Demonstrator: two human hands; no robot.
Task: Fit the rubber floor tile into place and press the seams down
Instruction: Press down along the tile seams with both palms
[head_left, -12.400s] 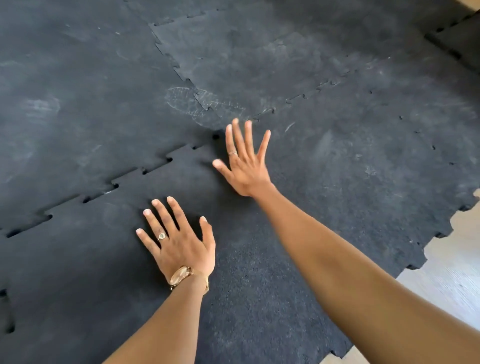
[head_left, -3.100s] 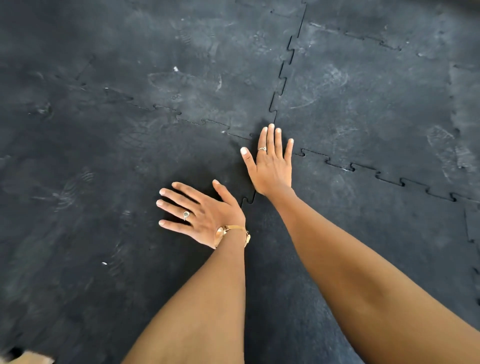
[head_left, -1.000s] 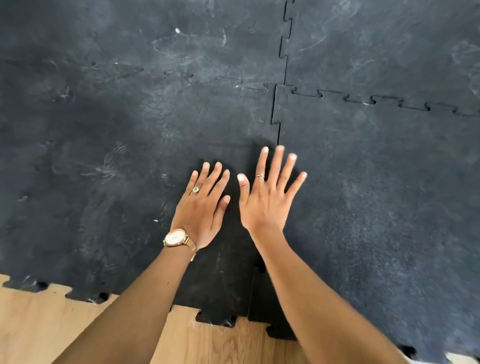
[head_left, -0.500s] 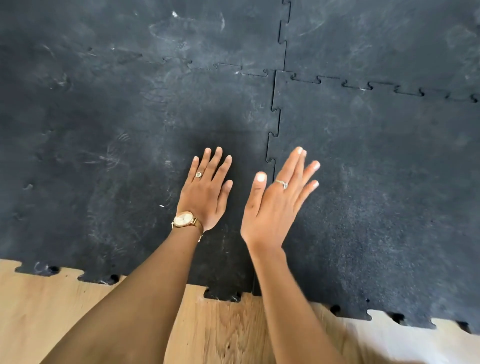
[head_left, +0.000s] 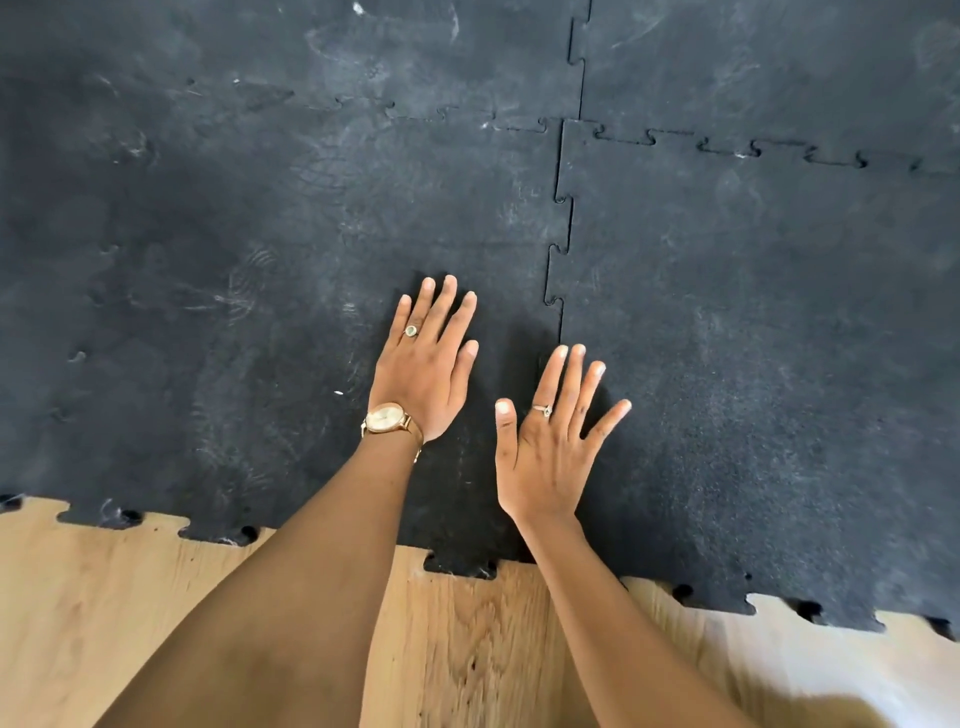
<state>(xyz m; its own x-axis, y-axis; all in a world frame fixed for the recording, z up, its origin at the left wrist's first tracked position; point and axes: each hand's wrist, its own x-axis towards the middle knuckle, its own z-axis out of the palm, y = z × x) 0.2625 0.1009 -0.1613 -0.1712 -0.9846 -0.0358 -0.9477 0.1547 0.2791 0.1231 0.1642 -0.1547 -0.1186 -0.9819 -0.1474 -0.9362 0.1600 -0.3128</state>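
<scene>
Black rubber floor tiles with jigsaw edges cover the floor. The near right tile (head_left: 753, 374) meets the near left tile (head_left: 249, 332) along a toothed vertical seam (head_left: 560, 249). My left hand (head_left: 428, 369), with a gold watch and a ring, lies flat and palm down on the left tile, just left of the seam. My right hand (head_left: 553, 441) is spread with fingers apart over the lower part of the seam, which it hides. Neither hand holds anything.
A horizontal seam (head_left: 727, 148) runs across the far side where further tiles join. The tiles' toothed near edge (head_left: 457, 564) ends on bare light wooden floor (head_left: 156, 623) close to me.
My right hand has come down from a tilted, raised pose to a spread, flatter one, lower along the seam. My left hand has stayed flat. The view has shifted slightly back.
</scene>
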